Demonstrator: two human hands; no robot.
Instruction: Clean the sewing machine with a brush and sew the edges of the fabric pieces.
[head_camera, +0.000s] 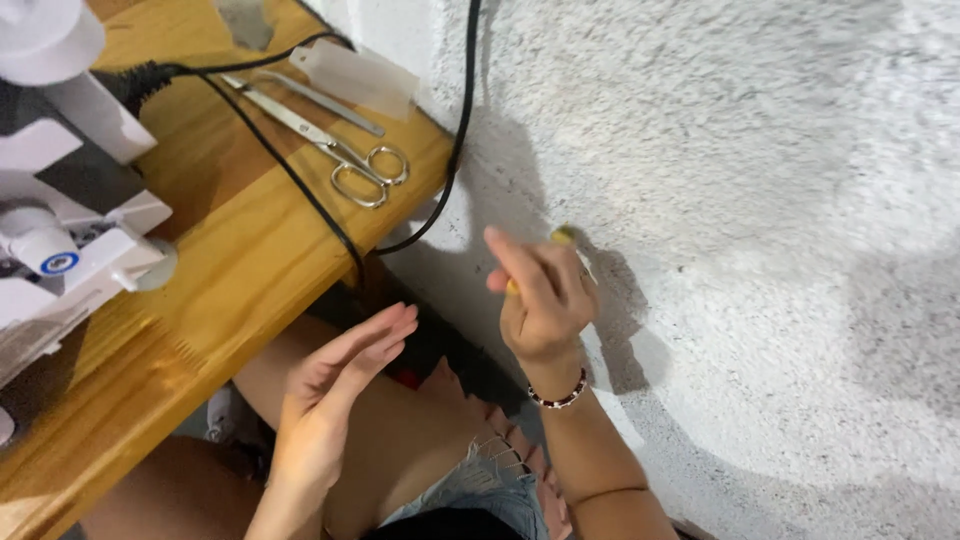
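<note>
The right hand (545, 300) is raised in front of a rough white wall (760, 200), its fingers curled around a small yellow object (563, 236) whose tip pokes out above the knuckles, with a bit more yellow showing below the forefinger; what kind of thing it is cannot be told. A beaded bracelet (560, 398) circles the wrist just below that hand. The left hand (335, 385) hovers to the left of the right one, open, fingers straight and held together, palm turned toward the other hand, holding nothing. The two hands are near but apart.

Up and to the left of the left hand lies the wooden counter (230, 270). On it, beyond the fingertips, rest silver scissors (330, 145), closed, beside a translucent plastic piece (355, 78). A black cable (300, 190) runs across the counter and drops off its edge just above the left hand. A white machine (60, 210) stands at the counter's far left.
</note>
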